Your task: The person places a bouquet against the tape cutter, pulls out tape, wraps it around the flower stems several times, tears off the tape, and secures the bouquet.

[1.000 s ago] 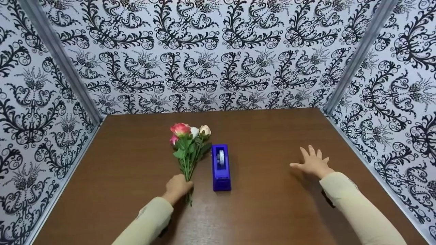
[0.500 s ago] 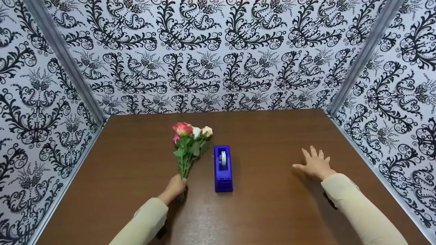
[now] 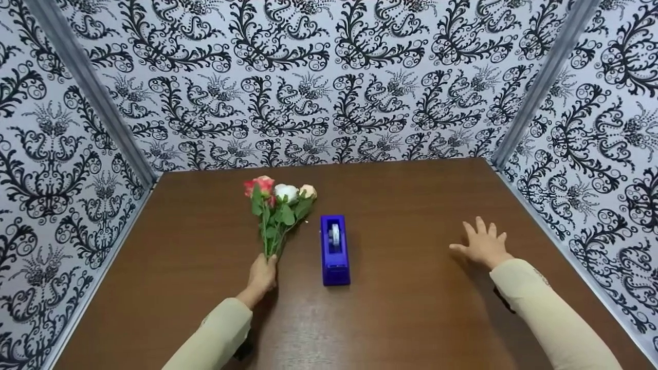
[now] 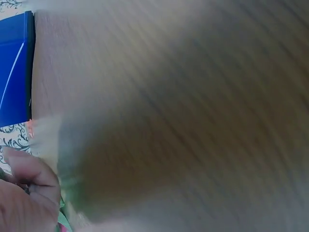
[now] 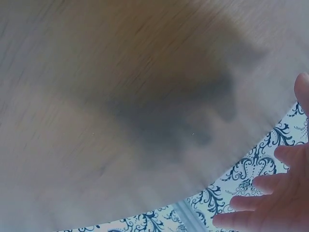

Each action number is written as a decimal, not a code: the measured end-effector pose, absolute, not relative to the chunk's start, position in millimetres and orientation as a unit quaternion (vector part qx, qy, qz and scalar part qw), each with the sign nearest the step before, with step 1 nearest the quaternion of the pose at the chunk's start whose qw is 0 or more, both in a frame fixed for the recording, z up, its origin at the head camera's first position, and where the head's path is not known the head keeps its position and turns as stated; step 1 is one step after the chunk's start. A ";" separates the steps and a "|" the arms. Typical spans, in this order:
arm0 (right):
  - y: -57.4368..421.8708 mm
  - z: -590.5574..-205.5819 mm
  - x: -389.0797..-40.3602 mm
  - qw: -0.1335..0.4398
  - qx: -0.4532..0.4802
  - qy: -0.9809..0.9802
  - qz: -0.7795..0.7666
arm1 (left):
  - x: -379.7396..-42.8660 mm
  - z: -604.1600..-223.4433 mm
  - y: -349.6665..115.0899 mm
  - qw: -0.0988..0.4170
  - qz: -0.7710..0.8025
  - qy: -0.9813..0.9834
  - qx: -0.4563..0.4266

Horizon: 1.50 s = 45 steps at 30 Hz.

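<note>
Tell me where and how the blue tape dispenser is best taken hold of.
Probably across the long sides of the blue tape dispenser, coming from its right with the open right hand. Its body is long and narrow, the tape roll sits exposed on top, and the left hand holds the flowers on the other side.

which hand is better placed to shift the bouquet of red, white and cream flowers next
Left, most likely: the left hand grips the bouquet by its green stems, while the right hand is spread and empty, across from it beyond the long blue tape dispenser.
</note>
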State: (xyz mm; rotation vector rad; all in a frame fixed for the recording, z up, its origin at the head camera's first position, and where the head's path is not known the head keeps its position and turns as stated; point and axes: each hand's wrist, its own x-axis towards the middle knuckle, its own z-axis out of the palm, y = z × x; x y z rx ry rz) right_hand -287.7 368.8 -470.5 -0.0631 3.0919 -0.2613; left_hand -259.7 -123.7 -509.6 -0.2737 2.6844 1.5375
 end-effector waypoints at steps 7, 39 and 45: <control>370.2 -470.9 -284.7 0.028 -0.021 0.995 -0.090 | -262.4 -503.1 -121.2 -0.070 0.472 0.877 -0.064; 412.8 -432.6 -277.0 0.038 0.001 0.995 -0.097 | -206.5 -505.6 -32.6 -0.211 0.161 0.855 0.446; 411.0 -433.8 -274.1 0.047 0.000 0.993 -0.105 | -196.8 -525.2 -26.0 -0.090 0.119 0.895 0.421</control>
